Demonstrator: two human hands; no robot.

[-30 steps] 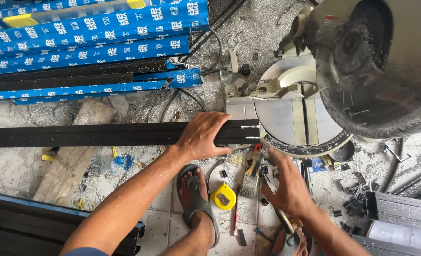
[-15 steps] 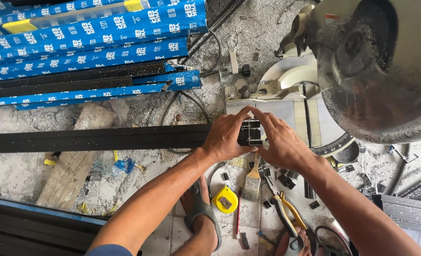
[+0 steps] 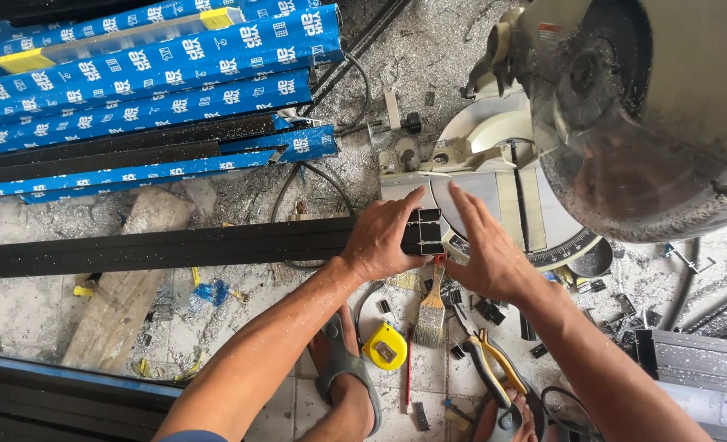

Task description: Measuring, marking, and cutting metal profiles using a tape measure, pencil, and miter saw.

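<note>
Head view: nearest to us, our sandalled foot (image 3: 343,372) rests on the tiled floor (image 3: 298,401), with a yellow tape measure (image 3: 385,347) just beside it. A paintbrush (image 3: 431,307) lies next to the tape, and yellow-handled pliers (image 3: 490,356) lie to its right among small black offcuts.

Above these, our left hand (image 3: 380,237) has its grip clamped over the end of a long black profile (image 3: 175,245), fingers wrapped across the top and thumb underneath. Our right hand (image 3: 486,250) has its grip apart, palm flat and fingers stretched out, pressed against the profile's cut end (image 3: 423,232), where hollow chambers show. The profile runs left across the floor, its end resting at the edge of the round saw base (image 3: 503,196).

A wooden block (image 3: 126,278) lies under the profile to the left. Farther off, blue-wrapped profiles (image 3: 151,74) are stacked, a black cable (image 3: 331,180) loops over the shavings, and the saw head (image 3: 625,115) hangs over the base at upper right.
</note>
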